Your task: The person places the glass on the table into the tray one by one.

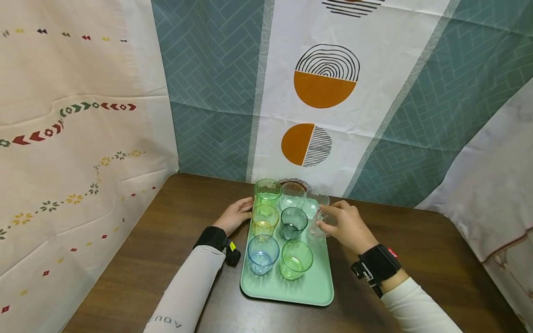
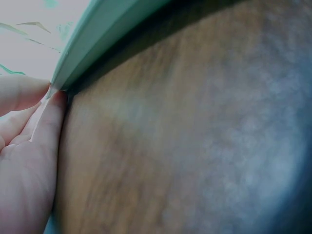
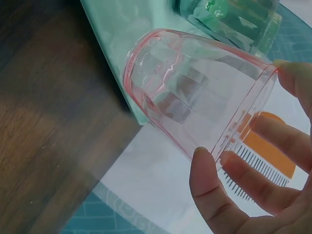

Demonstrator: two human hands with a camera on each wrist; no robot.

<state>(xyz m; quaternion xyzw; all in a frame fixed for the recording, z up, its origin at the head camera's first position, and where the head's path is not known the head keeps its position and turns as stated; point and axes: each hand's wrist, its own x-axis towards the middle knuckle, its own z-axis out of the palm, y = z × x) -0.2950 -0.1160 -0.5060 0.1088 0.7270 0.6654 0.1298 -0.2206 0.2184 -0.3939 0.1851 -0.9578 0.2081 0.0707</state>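
Observation:
My right hand (image 1: 347,225) grips a clear pink-tinted glass (image 3: 195,87) by its rim, thumb and fingertips spread round it. That glass is at the right edge of a mint-green tray (image 1: 291,293); in the right wrist view its base is close to the tray's surface, and I cannot tell whether it touches. My left hand (image 1: 235,216) is at the tray's left edge, beside the far green glass (image 1: 268,192). In the left wrist view, thumb and finger pinch the tray's rim (image 2: 80,53).
On the tray stand a yellow glass (image 1: 265,220), a grey glass (image 1: 294,223), a blue glass (image 1: 263,254), a near green glass (image 1: 296,260) and two clear glasses, one at the back middle (image 1: 293,196). Brown table (image 1: 158,259) surrounds the tray; patterned cloth (image 1: 216,92) hangs behind.

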